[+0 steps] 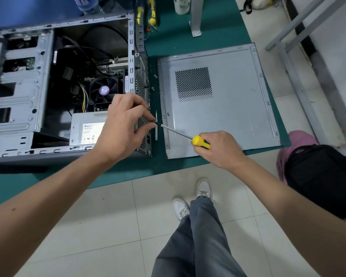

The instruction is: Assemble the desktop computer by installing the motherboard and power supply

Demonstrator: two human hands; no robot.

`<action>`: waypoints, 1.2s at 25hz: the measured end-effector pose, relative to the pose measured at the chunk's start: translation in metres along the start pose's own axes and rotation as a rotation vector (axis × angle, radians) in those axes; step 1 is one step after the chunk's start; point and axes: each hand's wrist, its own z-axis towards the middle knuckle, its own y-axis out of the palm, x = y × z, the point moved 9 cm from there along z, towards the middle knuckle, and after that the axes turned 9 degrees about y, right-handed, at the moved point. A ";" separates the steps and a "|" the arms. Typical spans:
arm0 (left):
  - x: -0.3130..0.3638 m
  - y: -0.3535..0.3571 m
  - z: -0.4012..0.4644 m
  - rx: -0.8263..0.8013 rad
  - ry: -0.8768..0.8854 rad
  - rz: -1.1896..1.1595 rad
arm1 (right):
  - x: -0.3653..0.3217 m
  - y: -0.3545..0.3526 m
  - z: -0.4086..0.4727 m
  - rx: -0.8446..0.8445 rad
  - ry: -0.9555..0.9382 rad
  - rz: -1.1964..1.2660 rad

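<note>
Your left hand [126,124], centre frame, has fingertips curled and pinching at the screwdriver [180,133] tip against the rear edge of the computer case [24,92]; a screw there is too small to confirm. Your right hand [218,148] grips the yellow-green handle, shaft angled up-left. Case lies open, upper left; power supply [88,128] seated in its lower corner, motherboard [108,70] with fan [105,89] above it. Side panel [228,100] flat on the green mat [168,37], right of case.

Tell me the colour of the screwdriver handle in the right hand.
Yellow with green, on the screwdriver handle held by the right hand; head view.
</note>
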 end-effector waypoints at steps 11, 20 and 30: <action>0.006 0.008 0.003 -0.131 0.001 0.094 | -0.001 -0.024 0.006 -0.097 -0.028 -0.301; 0.023 0.047 0.026 -0.618 0.199 0.387 | 0.016 -0.019 -0.013 -0.344 0.087 0.152; -0.005 0.153 0.000 -1.393 0.176 0.466 | 0.033 0.015 -0.016 -0.317 0.204 0.368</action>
